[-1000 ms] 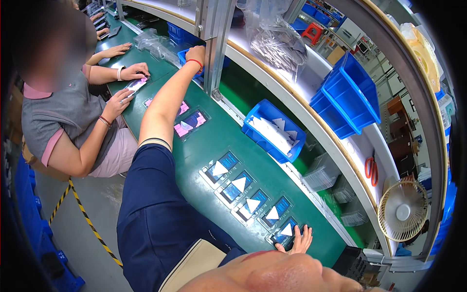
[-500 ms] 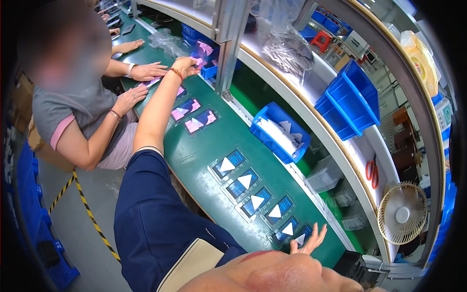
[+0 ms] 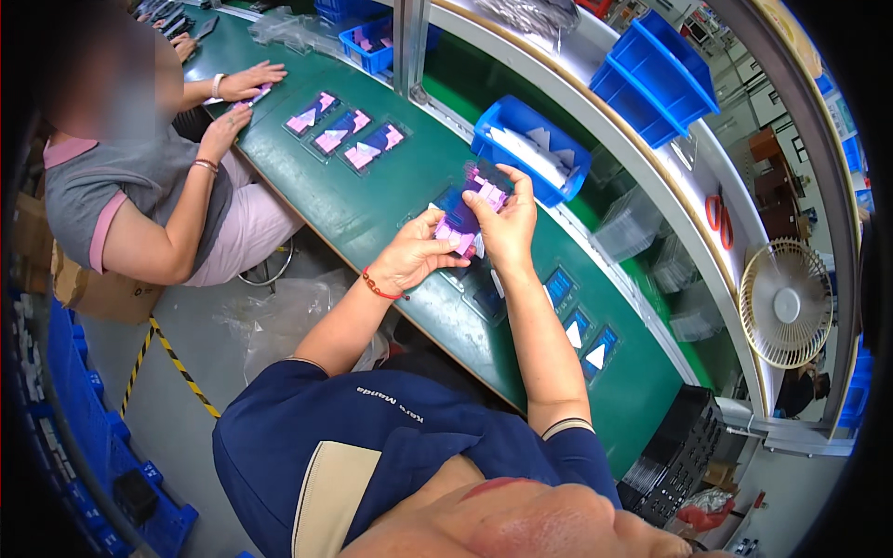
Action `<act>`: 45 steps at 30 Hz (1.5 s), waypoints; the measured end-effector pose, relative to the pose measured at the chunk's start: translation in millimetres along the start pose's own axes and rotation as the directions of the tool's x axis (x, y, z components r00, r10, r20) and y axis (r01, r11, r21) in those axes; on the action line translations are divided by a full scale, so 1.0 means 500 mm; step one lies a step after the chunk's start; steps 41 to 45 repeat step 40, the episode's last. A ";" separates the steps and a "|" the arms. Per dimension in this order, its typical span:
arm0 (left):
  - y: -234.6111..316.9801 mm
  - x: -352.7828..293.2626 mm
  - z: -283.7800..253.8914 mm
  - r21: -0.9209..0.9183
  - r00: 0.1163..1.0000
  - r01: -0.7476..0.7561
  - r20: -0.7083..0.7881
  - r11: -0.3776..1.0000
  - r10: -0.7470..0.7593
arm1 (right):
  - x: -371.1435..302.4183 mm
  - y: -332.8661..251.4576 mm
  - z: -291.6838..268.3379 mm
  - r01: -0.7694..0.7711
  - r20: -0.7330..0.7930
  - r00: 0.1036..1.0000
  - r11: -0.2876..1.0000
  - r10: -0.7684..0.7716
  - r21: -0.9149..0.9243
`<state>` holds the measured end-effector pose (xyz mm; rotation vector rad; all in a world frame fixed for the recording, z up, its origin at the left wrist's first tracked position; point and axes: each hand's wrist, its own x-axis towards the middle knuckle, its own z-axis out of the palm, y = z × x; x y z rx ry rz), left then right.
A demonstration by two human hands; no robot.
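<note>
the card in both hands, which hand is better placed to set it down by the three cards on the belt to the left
Left hand, probably: it grips the card on the side nearer the three cards; the right hand would have to cross over.

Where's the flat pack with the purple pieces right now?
In the head view the flat pack is at centre, held above the green table between the left hand and right hand, just near-side of a blue bin.

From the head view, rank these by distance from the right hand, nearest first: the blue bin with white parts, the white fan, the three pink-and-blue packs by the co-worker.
1. Blue bin, just beyond the right hand on the green bench.
2. Three packs, farther along the bench to the left, near the co-worker.
3. White fan, far off to the right, past the bench edge.
</note>
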<state>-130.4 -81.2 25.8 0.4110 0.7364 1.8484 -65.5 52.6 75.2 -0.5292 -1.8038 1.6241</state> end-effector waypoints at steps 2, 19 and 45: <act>-0.004 -0.015 0.000 -0.087 0.993 0.097 0.071 0.992 -0.091 | -0.028 -0.003 -0.002 -0.036 0.050 0.998 0.978 0.027 0.204; 0.057 -0.129 -0.075 0.114 0.923 -0.082 -0.365 0.990 0.119 | 0.015 0.070 0.009 0.062 0.192 0.981 0.920 0.015 -0.387; 0.012 -0.124 -0.017 0.082 0.903 -0.059 -0.420 0.995 0.088 | -0.018 0.055 -0.072 -0.130 0.266 0.928 0.897 0.259 -0.422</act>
